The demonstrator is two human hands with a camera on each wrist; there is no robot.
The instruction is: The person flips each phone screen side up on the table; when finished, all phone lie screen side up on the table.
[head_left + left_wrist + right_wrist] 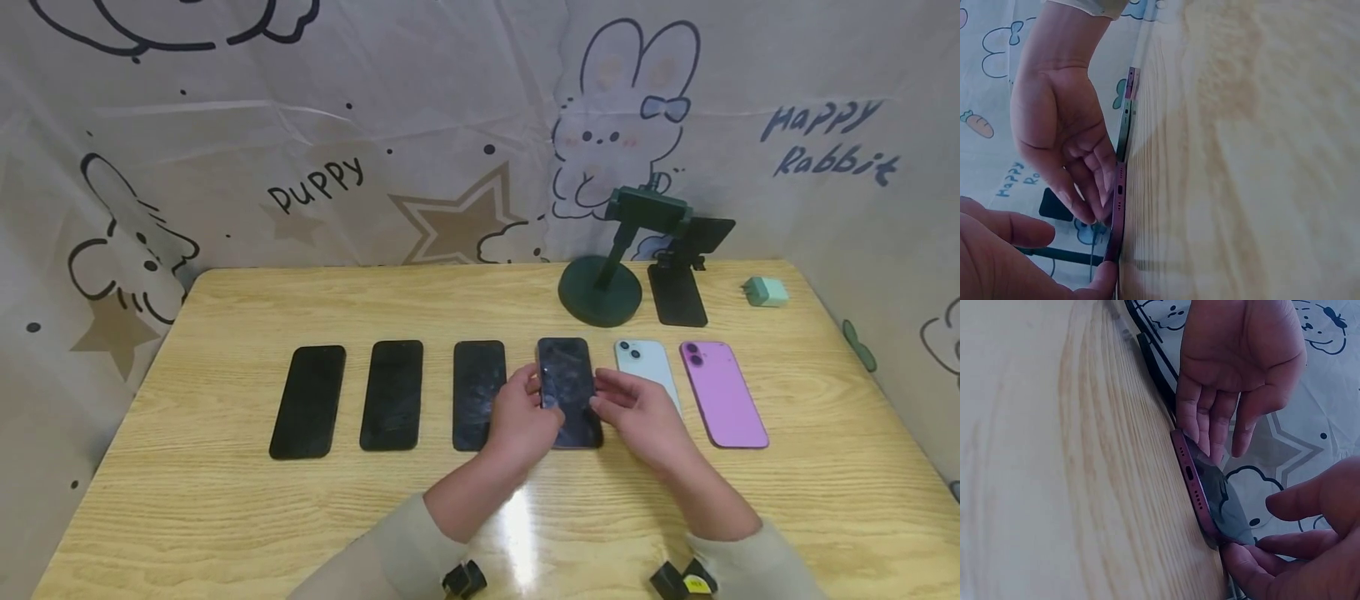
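A smartphone (572, 383) with a dark glossy screen and a reddish-purple frame (1192, 478) lies face up on the wooden table between both hands. My left hand (523, 421) touches its left long edge with the fingertips, the thumb overlapping the screen in the head view. In the right wrist view that thumb is held off the phone. At the opposite long edge, my right hand (645, 417) has its fingertips against the phone, its thumb raised. The right hand partly hides a light blue phone (643, 357). Another dark phone (476, 387) sits beside the left hand.
Two more black phones (307, 404) lie in the row at left; a pink-purple phone (723, 396) ends it at right. Behind stand a dark green round-based holder (600, 293), a black folding stand (677, 296) and a mint charger plug (767, 292). A printed cloth (450, 125) surrounds the table.
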